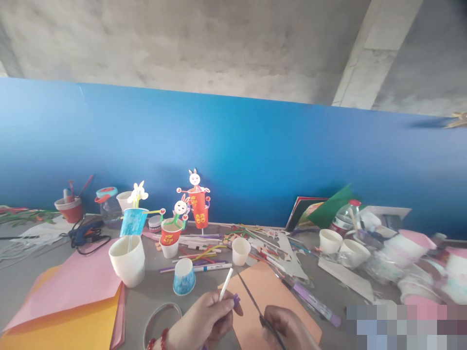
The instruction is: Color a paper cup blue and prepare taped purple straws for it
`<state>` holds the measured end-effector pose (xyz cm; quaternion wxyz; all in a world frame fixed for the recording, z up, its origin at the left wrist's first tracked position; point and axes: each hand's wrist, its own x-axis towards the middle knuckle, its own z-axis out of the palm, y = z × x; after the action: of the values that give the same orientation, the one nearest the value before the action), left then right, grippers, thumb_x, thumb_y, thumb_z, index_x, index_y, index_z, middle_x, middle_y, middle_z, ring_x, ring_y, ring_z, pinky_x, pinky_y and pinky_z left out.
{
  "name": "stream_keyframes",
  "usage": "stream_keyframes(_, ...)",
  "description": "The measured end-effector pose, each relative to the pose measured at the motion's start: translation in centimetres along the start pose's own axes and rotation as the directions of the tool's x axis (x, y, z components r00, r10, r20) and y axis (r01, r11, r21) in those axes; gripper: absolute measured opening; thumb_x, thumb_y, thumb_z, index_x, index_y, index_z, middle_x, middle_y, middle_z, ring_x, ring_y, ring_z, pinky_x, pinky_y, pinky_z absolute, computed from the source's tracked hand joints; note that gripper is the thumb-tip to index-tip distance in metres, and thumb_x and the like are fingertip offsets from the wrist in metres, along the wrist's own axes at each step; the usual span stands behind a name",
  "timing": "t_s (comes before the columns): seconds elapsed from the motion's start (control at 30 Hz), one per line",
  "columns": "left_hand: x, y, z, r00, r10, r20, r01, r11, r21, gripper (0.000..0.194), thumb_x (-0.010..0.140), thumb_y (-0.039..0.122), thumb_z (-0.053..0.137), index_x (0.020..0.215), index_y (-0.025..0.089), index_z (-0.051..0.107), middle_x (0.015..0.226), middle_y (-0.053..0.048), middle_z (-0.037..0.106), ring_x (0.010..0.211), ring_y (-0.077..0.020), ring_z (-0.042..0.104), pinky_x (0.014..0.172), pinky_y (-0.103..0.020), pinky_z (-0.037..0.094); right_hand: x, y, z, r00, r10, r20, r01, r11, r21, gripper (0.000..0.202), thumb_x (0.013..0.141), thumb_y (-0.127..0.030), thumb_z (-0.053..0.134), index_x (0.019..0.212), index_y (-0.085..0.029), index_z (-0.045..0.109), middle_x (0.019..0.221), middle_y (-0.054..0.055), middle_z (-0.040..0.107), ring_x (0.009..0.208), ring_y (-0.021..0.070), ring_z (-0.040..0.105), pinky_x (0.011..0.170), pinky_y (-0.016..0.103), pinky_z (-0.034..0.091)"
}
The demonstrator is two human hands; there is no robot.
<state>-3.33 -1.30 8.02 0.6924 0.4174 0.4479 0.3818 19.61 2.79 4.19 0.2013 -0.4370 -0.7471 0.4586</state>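
Blue wall (255,146), L fingers (226,305) pinching slim wht stick (226,283), R fingers (276,315) round dk tool (251,296)

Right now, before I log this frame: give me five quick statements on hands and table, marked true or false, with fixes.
1. The left hand holds a white stick. True.
2. The left hand also grips the dark slim tool. False: that is in the right hand.
3. An orange sheet lies on the table below the dark slim tool. True.
4. The red bead bracelet is on the right wrist. False: it is on the left wrist.
5. The tall red cup figure stands in front of the blue panel. True.
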Motion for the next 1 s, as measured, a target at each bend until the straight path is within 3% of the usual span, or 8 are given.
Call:
stream_keyframes(0.07, 0.1, -0.2, -0.1, 1.000, 0.014, -0.016, -0.016, 0.996, -0.093, 0.044, 0.076, 0.061, 0.064, 0.085, 0.018, 0.060, 0.049, 0.009, 0.048, 0.031, -0.0029, 0.023, 0.031, -0.019, 0.016, 0.4, 1.0, -0.4, 0.992, 0.070, -0.108, -0.089, 0.979, -0.185, 0.035, 0.076, -0.034, 0.061, 0.061, -0.024, 0.030, 0.057, -0.007, 0.030, 0.054, 0.0114, 0.029, 0.051, 0.026, 0.019)
stream_keyframes(0.2, 0.4, -0.7, -0.2, 0.999, 0.045, -0.029, -0.051, 0.962, -0.267, 0.045, 0.072, 0.060, 0.071, 0.084, 0.019, 0.057, 0.057, 0.002, 0.063, 0.037, -0.0100, 0.052, 0.038, -0.022, 0.043, 0.7, 3.3, -1.2, 0.949, 0.087, -0.303, -0.249, 0.796, -0.552, 0.022, 0.078, -0.028, 0.059, 0.068, -0.024, 0.041, 0.057, -0.005, 0.053, 0.054, 0.0149, 0.050, 0.052, 0.024, 0.024)
stream_keyframes(0.33, 0.5, -1.0, -0.3, 0.995, 0.033, -0.091, -0.062, 0.940, -0.337, 0.042, 0.073, 0.054, 0.074, 0.086, 0.018, 0.055, 0.072, -0.007, 0.074, 0.058, -0.0195, 0.070, 0.054, -0.030, 0.055, 0.5, 4.0, -1.5, 0.972, 0.036, -0.234, -0.194, 0.688, -0.699, 0.010, 0.080, -0.017, 0.056, 0.080, -0.025, 0.049, 0.073, 0.000, 0.068, 0.066, 0.0190, 0.067, 0.056, 0.023, 0.030)
stream_keyframes(0.47, 0.4, -0.9, -0.1, 0.990, 0.052, -0.129, -0.092, 0.940, -0.328, 0.040, 0.077, 0.052, 0.073, 0.088, 0.018, 0.054, 0.080, -0.011, 0.077, 0.072, -0.0242, 0.074, 0.062, -0.035, 0.057, 0.4, 3.0, -1.7, 0.971, 0.070, -0.229, -0.224, 0.604, -0.765, 0.007, 0.079, -0.017, 0.056, 0.079, -0.024, 0.053, 0.077, 0.004, 0.071, 0.071, 0.0255, 0.071, 0.054, 0.026, 0.026)
stream_keyframes(0.67, 0.0, -0.3, 0.3, 0.983, 0.091, -0.159, -0.133, 0.952, -0.277, 0.048, 0.072, 0.059, 0.074, 0.087, 0.018, 0.054, 0.084, -0.012, 0.077, 0.079, -0.0258, 0.074, 0.065, -0.035, 0.055, 0.6, 1.0, -3.2, 0.973, 0.116, -0.200, -0.227, 0.625, -0.747, 0.012, 0.062, -0.014, 0.063, 0.067, -0.022, 0.056, 0.068, 0.001, 0.069, 0.066, 0.0237, 0.068, 0.053, 0.026, 0.024)
stream_keyframes(0.8, 0.2, -0.4, 0.1, 0.973, 0.125, -0.195, -0.169, 0.959, -0.228, 0.049, 0.072, 0.062, 0.072, 0.087, 0.019, 0.054, 0.086, -0.013, 0.079, 0.085, -0.0265, 0.073, 0.074, -0.037, 0.053, 0.6, -1.2, -2.8, 0.976, 0.082, -0.200, -0.187, 0.788, -0.587, 0.011, 0.082, -0.030, 0.058, 0.076, -0.022, 0.060, 0.076, 0.003, 0.072, 0.072, 0.0218, 0.066, 0.060, 0.027, 0.035)
stream_keyframes(0.9, 0.6, -0.8, -0.1, 0.953, 0.182, -0.244, -0.228, 0.957, -0.178, 0.050, 0.071, 0.063, 0.073, 0.089, 0.018, 0.058, 0.086, -0.012, 0.079, 0.094, -0.0270, 0.070, 0.080, -0.035, 0.050, 1.1, -2.7, -0.3, 0.998, 0.025, -0.064, -0.035, 0.988, -0.152, 0.023, 0.087, -0.040, 0.056, 0.075, -0.021, 0.061, 0.074, 0.003, 0.070, 0.069, 0.0193, 0.063, 0.058, 0.026, 0.039)
stream_keyframes(1.0, 1.3, -1.6, -0.5, 0.930, 0.224, -0.292, -0.287, 0.937, -0.197, 0.047, 0.072, 0.061, 0.074, 0.088, 0.019, 0.060, 0.087, -0.010, 0.079, 0.098, -0.0276, 0.069, 0.079, -0.033, 0.049, 2.7, -2.9, 3.3, 0.998, 0.016, 0.065, -0.030, 0.975, 0.222, 0.027, 0.080, -0.046, 0.069, 0.082, -0.019, 0.064, 0.073, 0.001, 0.067, 0.052, 0.0129, 0.053, 0.046, 0.024, 0.033)
